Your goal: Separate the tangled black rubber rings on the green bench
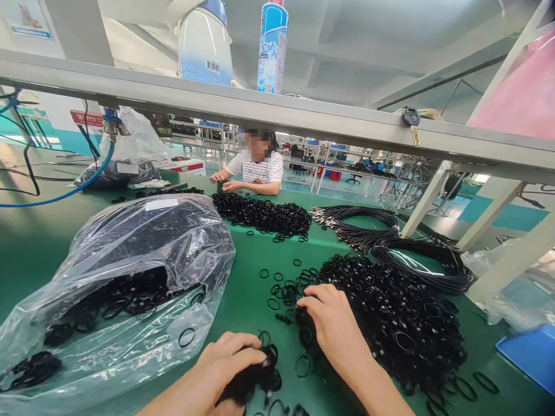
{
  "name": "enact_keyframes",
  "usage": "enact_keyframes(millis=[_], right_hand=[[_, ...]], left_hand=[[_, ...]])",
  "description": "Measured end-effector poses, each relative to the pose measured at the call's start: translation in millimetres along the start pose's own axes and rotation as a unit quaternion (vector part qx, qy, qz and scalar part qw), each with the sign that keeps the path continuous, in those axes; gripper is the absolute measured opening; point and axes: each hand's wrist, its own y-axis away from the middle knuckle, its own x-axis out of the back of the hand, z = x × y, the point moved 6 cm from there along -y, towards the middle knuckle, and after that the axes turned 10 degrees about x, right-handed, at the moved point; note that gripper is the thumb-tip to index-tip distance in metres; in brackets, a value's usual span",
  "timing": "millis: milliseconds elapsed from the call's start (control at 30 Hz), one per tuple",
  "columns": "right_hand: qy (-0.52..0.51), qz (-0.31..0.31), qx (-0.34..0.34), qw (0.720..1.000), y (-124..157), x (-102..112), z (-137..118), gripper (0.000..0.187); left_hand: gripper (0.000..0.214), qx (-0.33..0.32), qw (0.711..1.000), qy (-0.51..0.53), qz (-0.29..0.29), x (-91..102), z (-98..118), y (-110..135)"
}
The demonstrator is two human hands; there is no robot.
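My left hand (228,365) curls over a small clump of black rubber rings (269,370) at the lower middle of the green tabletop. Its fingertips press against the rings, and part of the clump is hidden beneath the palm. Farther right, my right hand (329,319) lies over the left edge of a large heap of the same rings (390,312), its fingers bent and slightly apart, touching the rings. Loose rings (273,304) are scattered between the hands and the bag. To the left lies a clear plastic bag (191,231), its mouth towards me, with many black rings inside.
Another ring pile (264,214) lies farther back, before a seated person (260,167) in a striped shirt. Coiled black cables (368,222) sit at the right rear beside a shelf post (427,199). Overhead, the shelf (303,110) carries a spray can (272,49). A blue tray (531,358) is at right.
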Motion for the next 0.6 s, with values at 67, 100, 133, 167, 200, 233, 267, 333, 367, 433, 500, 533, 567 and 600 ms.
enact_keyframes(millis=[67,100,133,167,200,233,267,333,367,433,500,533,567,600], right_hand=[[-0.052,-0.012,-0.004,0.999,-2,4,-9,0.026],[-0.075,-0.025,-0.006,0.997,-3,5,-13,0.023],[-0.094,-0.041,-0.009,0.995,-3,6,-18,0.021],[-0.108,-0.057,-0.010,0.992,-2,6,-22,0.020],[-0.119,-0.072,-0.009,0.990,-1,6,-27,0.020],[-0.129,-0.085,-0.008,0.988,0,5,-32,0.020],[-0.138,-0.094,-0.005,0.986,1,3,-36,0.020],[-0.155,-0.107,0.004,0.982,4,-2,-45,0.016],[-0.160,-0.117,0.009,0.980,5,-7,-48,0.015],[-0.161,-0.137,0.016,0.977,7,-17,-52,0.014],[-0.162,-0.137,0.008,0.977,8,-23,-49,0.011],[-0.166,-0.126,-0.008,0.978,7,-23,-45,0.014],[-0.174,-0.113,-0.028,0.978,7,-22,-40,0.016],[-0.185,-0.103,-0.049,0.976,7,-20,-35,0.017]], left_hand=[[0.079,0.031,0.999,-0.007,-0.017,3.4,-9,6],[0.080,0.047,0.999,-0.012,-0.022,5.8,-12,8],[0.079,0.063,0.998,-0.015,-0.025,8.6,-13,10],[0.076,0.075,0.997,-0.018,-0.023,12.1,-13,10],[0.071,0.079,0.997,-0.020,-0.015,16.2,-10,10],[0.064,0.075,0.997,-0.022,-0.002,20.7,-6,9],[0.055,0.061,0.998,-0.025,0.016,25.3,-1,8],[0.035,0.022,0.998,-0.025,0.049,32.8,10,3],[0.030,0.006,0.998,-0.021,0.060,35.2,14,1],[0.028,-0.012,0.997,-0.004,0.074,37.8,18,-5],[0.027,-0.019,0.996,0.015,0.085,39.1,18,-10],[0.026,-0.022,0.995,0.021,0.090,39.3,19,-12],[0.025,-0.021,0.995,0.026,0.094,39.4,19,-15],[0.025,-0.017,0.995,0.032,0.095,39.0,20,-18]])
